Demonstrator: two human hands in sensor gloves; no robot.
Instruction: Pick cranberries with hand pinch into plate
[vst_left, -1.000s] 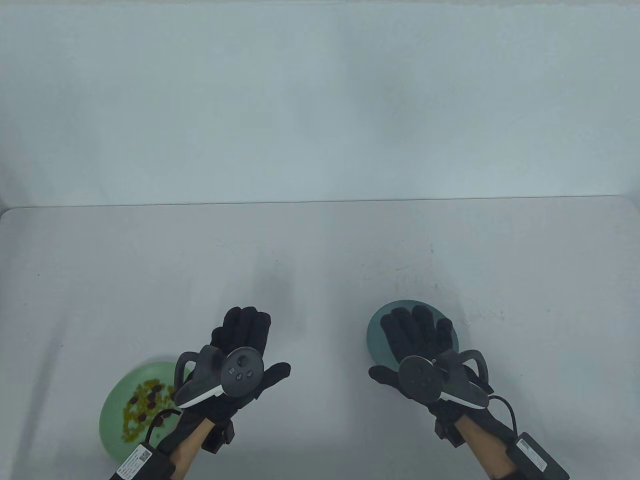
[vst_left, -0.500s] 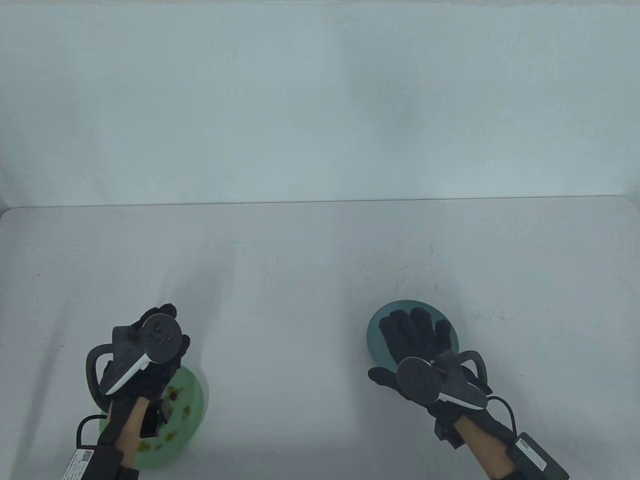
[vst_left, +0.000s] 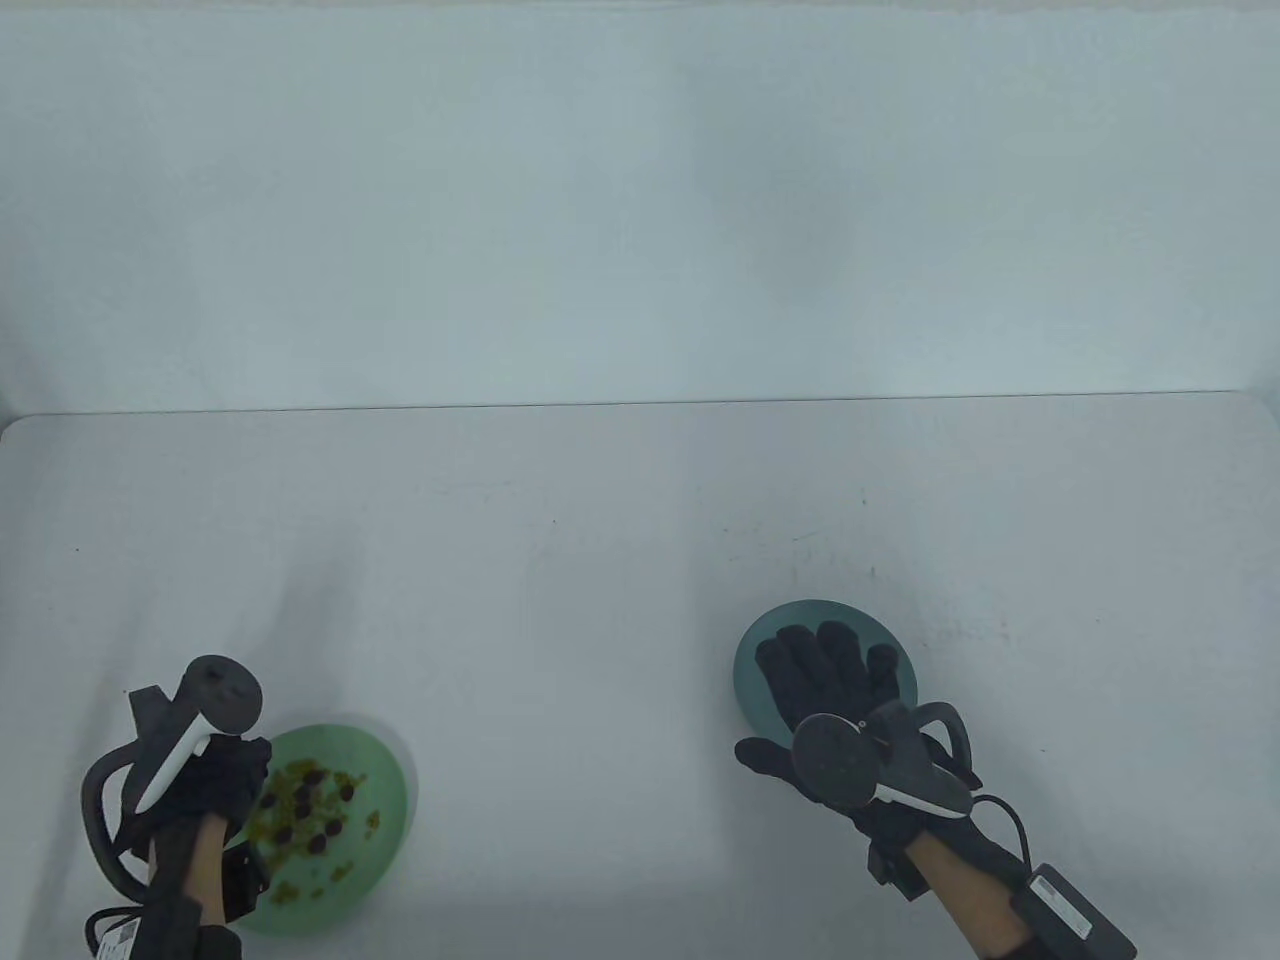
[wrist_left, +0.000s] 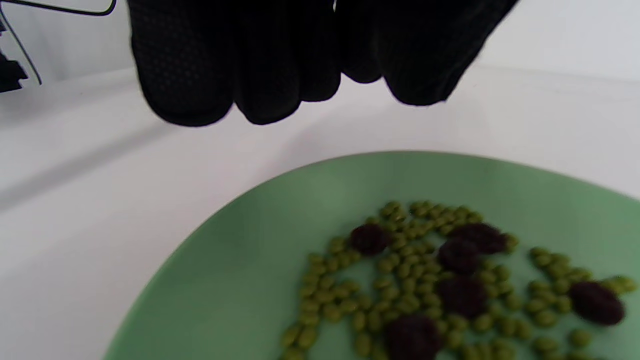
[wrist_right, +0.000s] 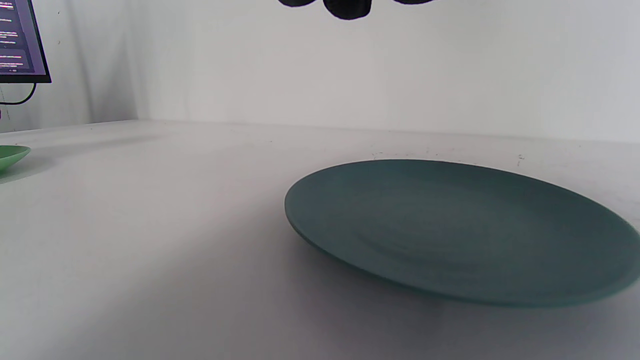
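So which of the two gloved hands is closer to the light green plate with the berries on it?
The left. The left hand is at the light green plate's left rim, fingers above the cranberries, touching none. The right hand lies spread over the dark teal plate, across the table.

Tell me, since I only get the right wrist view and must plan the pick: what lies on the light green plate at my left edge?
Observer: The green plate holds dark cranberries among small green beans.
Operator: Where is the left hand?
Observer: The left hand hangs over that plate's left side, fingers above the food, pinching nothing.
Operator: And the right hand?
Observer: The right hand is spread flat over the teal plate.
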